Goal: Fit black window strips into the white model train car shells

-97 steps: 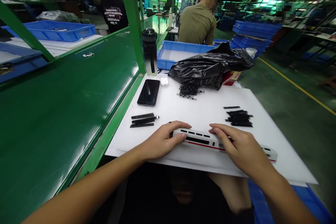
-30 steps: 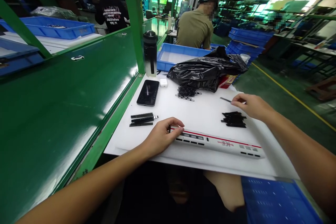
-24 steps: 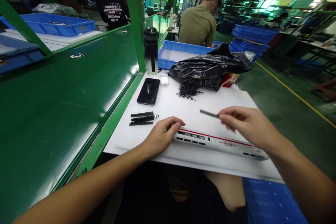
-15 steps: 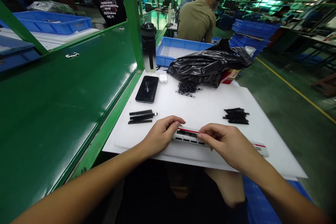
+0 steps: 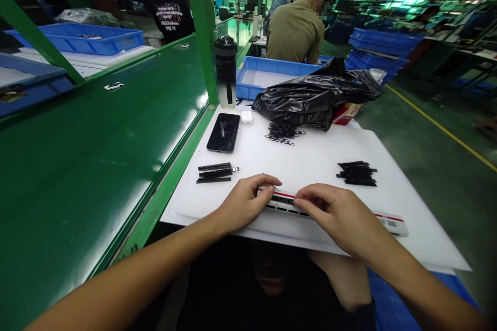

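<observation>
A white model train body [image 5: 285, 202] with a red stripe and black window slots lies lengthwise on the white board, its far end [image 5: 392, 225] showing past my right hand. My left hand [image 5: 248, 202] grips its near end. My right hand [image 5: 330, 212] presses on its middle, fingertips beside the slots, and hides part of the body. A pile of black strips [image 5: 357, 173] lies to the right, and a smaller stack of black strips [image 5: 215, 173] lies to the left. Further up is a tangle of small black pieces [image 5: 284, 133].
The white board [image 5: 310, 158] also holds a black smartphone [image 5: 223, 133] and a white earbud case [image 5: 246, 117]. Behind stand a black plastic bag [image 5: 316, 98], a black-lidded bottle [image 5: 225, 72] and a blue tray [image 5: 264, 75]. A green workbench [image 5: 97, 165] runs along the left. A co-worker [image 5: 295, 28] sits beyond.
My right hand has come back from the right with a black strip, no longer visible in it, and now presses on the train body. My left hand stays at the body's end.
</observation>
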The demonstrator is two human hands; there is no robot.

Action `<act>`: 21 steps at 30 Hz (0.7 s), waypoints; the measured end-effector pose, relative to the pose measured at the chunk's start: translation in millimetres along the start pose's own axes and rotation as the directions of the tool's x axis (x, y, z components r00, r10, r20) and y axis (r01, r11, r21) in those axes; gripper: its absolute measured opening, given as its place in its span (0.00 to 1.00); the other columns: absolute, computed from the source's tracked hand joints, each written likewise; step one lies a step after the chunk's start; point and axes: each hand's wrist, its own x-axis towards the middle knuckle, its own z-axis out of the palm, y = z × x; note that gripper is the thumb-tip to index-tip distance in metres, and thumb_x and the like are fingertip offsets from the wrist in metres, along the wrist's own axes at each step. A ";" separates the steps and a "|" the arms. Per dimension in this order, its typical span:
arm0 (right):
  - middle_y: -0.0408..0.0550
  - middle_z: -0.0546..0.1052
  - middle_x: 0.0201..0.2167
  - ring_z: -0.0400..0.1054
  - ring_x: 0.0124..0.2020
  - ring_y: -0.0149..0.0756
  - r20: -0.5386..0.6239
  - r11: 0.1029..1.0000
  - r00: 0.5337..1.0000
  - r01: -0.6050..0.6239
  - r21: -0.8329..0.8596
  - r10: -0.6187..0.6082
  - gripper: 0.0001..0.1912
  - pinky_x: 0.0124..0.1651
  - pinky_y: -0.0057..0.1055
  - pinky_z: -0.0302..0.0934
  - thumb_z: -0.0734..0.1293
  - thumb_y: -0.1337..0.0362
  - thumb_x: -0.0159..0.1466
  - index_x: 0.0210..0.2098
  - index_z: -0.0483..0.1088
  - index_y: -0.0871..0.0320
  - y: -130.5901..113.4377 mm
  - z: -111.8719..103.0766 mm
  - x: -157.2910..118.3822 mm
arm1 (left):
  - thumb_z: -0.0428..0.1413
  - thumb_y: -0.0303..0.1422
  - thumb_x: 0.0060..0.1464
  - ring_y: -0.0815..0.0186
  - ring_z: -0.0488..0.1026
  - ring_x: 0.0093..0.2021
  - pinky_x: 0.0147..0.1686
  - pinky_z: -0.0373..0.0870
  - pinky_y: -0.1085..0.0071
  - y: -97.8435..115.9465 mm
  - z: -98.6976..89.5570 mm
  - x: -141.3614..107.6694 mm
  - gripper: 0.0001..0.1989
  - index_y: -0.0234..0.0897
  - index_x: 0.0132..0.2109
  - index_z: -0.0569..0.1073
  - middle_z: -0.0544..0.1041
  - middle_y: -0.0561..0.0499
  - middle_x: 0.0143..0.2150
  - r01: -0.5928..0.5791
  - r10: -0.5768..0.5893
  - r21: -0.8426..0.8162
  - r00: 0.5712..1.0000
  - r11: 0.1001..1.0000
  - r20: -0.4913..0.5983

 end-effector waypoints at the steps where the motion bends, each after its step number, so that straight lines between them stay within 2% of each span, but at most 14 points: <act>1: 0.41 0.80 0.35 0.72 0.34 0.37 -0.003 1.000 1.000 0.002 -0.005 -0.002 0.10 0.36 0.32 0.61 0.64 0.55 0.66 0.35 0.76 0.49 0.0 0.3 0.0 | 0.52 0.33 0.63 0.62 0.76 0.46 0.47 0.69 0.69 0.8 0.2 -0.4 0.12 0.38 0.50 0.77 0.80 0.50 0.46 -0.011 0.011 0.001 1.000 1.000 0.000; 6: 0.42 0.79 0.32 0.71 0.31 0.36 -0.007 0.999 1.000 0.001 -0.035 -0.001 0.11 0.33 0.32 0.61 0.64 0.54 0.66 0.33 0.75 0.50 -4.1 0.5 -1.6 | 0.54 0.31 0.62 0.62 0.76 0.48 0.50 0.70 0.69 1.6 0.8 -0.5 0.11 0.37 0.48 0.77 0.80 0.49 0.47 -0.059 0.059 -0.011 0.998 0.998 0.009; 9: 0.41 0.77 0.28 0.70 0.28 0.35 -0.001 0.989 1.000 -0.005 -0.145 0.005 0.12 0.31 0.33 0.59 0.64 0.51 0.66 0.34 0.74 0.50 -3.1 -1.6 -1.4 | 0.54 0.31 0.62 0.63 0.76 0.47 0.49 0.69 0.71 1.2 0.0 0.1 0.10 0.36 0.48 0.77 0.80 0.50 0.46 -0.068 0.068 -0.005 0.998 0.998 0.019; 13: 0.46 0.77 0.33 0.71 0.35 0.42 -0.042 0.946 0.999 0.018 -0.325 -0.033 0.19 0.36 0.36 0.61 0.67 0.44 0.62 0.42 0.76 0.50 10.9 -10.7 3.0 | 0.54 0.30 0.61 0.64 0.76 0.48 0.51 0.69 0.72 1.1 -1.8 0.4 0.10 0.36 0.48 0.77 0.80 0.50 0.47 -0.090 0.090 -0.009 0.995 0.996 0.047; 14: 0.47 0.77 0.35 0.71 0.38 0.43 -0.019 0.944 0.999 0.041 -0.328 -0.050 0.20 0.39 0.36 0.62 0.66 0.43 0.62 0.43 0.76 0.50 15.4 -14.3 4.6 | 0.54 0.29 0.61 0.64 0.76 0.48 0.51 0.69 0.72 1.2 -2.1 0.4 0.10 0.36 0.48 0.76 0.80 0.50 0.47 -0.093 0.093 -0.008 0.994 0.996 0.054; 16: 0.46 0.77 0.36 0.72 0.39 0.42 0.108 0.960 0.993 0.079 -0.269 -0.052 0.20 0.39 0.35 0.62 0.64 0.43 0.64 0.42 0.78 0.49 23.0 -21.6 7.2 | 0.54 0.29 0.61 0.64 0.76 0.47 0.50 0.69 0.71 1.3 -2.5 0.2 0.10 0.36 0.48 0.77 0.80 0.50 0.46 -0.095 0.095 -0.005 0.994 0.995 0.062; 19: 0.43 0.77 0.30 0.70 0.30 0.36 0.310 0.989 0.951 0.045 -0.142 0.001 0.20 0.30 0.31 0.59 0.62 0.45 0.66 0.34 0.77 0.51 27.5 -28.2 8.3 | 0.53 0.28 0.61 0.63 0.76 0.48 0.50 0.69 0.71 1.5 -2.7 -0.9 0.11 0.37 0.48 0.77 0.80 0.50 0.47 -0.097 0.096 0.006 0.992 0.995 0.087; 21: 0.42 0.76 0.26 0.68 0.26 0.35 0.329 0.994 0.944 0.027 -0.106 0.009 0.19 0.27 0.30 0.56 0.63 0.47 0.66 0.31 0.76 0.53 27.5 -27.1 6.2 | 0.53 0.28 0.61 0.63 0.76 0.48 0.50 0.69 0.70 2.0 -2.4 -2.3 0.11 0.37 0.49 0.77 0.80 0.49 0.47 -0.113 0.110 0.020 0.987 0.993 0.115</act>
